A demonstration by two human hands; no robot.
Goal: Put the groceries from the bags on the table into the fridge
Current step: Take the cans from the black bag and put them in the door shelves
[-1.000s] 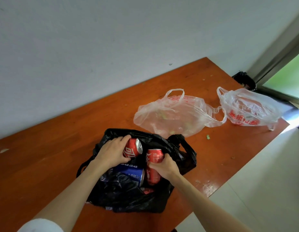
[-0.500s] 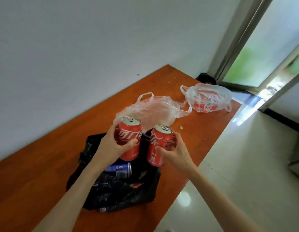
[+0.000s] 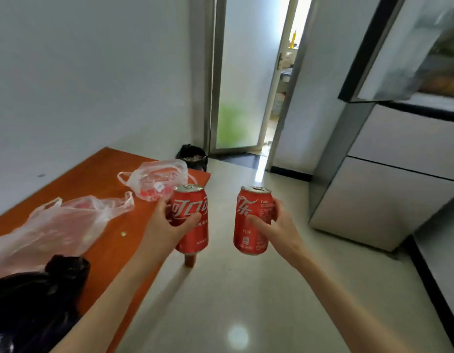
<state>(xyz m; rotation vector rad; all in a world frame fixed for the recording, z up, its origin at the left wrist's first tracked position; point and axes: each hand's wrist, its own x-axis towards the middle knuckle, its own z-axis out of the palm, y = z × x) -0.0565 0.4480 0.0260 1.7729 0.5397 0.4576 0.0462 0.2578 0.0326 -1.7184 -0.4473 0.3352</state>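
My left hand point(image 3: 167, 226) grips one red cola can point(image 3: 191, 216) upright, held past the table's edge. My right hand point(image 3: 276, 226) grips a second red cola can point(image 3: 252, 220) upright over the floor. The black bag point(image 3: 30, 301) lies on the orange-brown table point(image 3: 106, 169) at the lower left; what it holds is hidden. Two clear plastic bags point(image 3: 53, 225) point(image 3: 157, 182) lie further along the table. The fridge point(image 3: 399, 161) stands at the right with its upper door point(image 3: 388, 54) swung open.
A pale tiled floor point(image 3: 233, 289) runs between table and fridge. A black bin point(image 3: 193, 155) sits by the table's far end. Beyond it a doorway point(image 3: 249, 72) stands open. A white wall runs along the table's left side.
Both cans came up out of the black bag, one in each hand. My view has swung right, away from the table, bringing the fridge and doorway into sight.
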